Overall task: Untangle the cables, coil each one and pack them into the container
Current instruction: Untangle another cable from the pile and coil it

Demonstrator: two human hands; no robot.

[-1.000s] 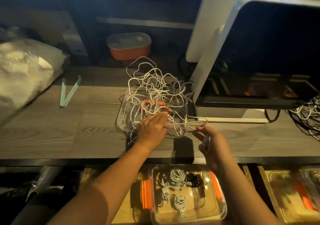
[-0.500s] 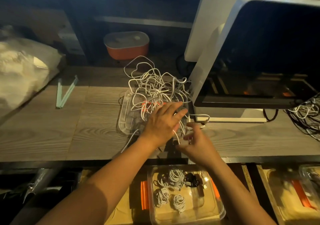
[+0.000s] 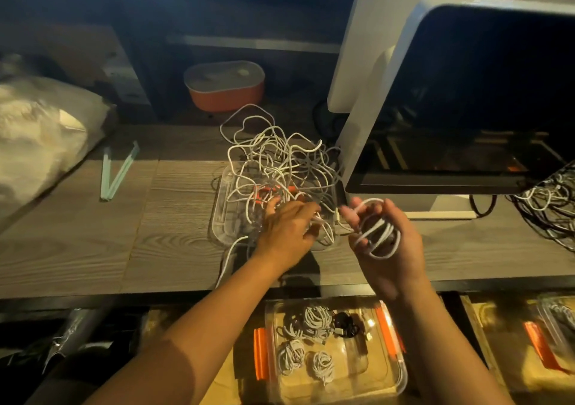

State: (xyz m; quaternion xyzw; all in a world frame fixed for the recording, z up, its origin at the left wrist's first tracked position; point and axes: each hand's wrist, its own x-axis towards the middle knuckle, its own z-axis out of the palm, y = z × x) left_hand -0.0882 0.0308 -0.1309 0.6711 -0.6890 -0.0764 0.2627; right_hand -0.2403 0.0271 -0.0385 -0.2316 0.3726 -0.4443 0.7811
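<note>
The right hand (image 3: 407, 258) curls its fingers round a looped white cable (image 3: 375, 227). The left hand (image 3: 289, 233) reaches into the cable tangle (image 3: 280, 162) on the desk (image 3: 93, 242). Its blurry fingertips are hidden, so I cannot tell its grip. The clear container (image 3: 367, 373) sits below.

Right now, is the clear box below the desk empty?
No, the clear box holds several coiled white cables and a black one.
</note>
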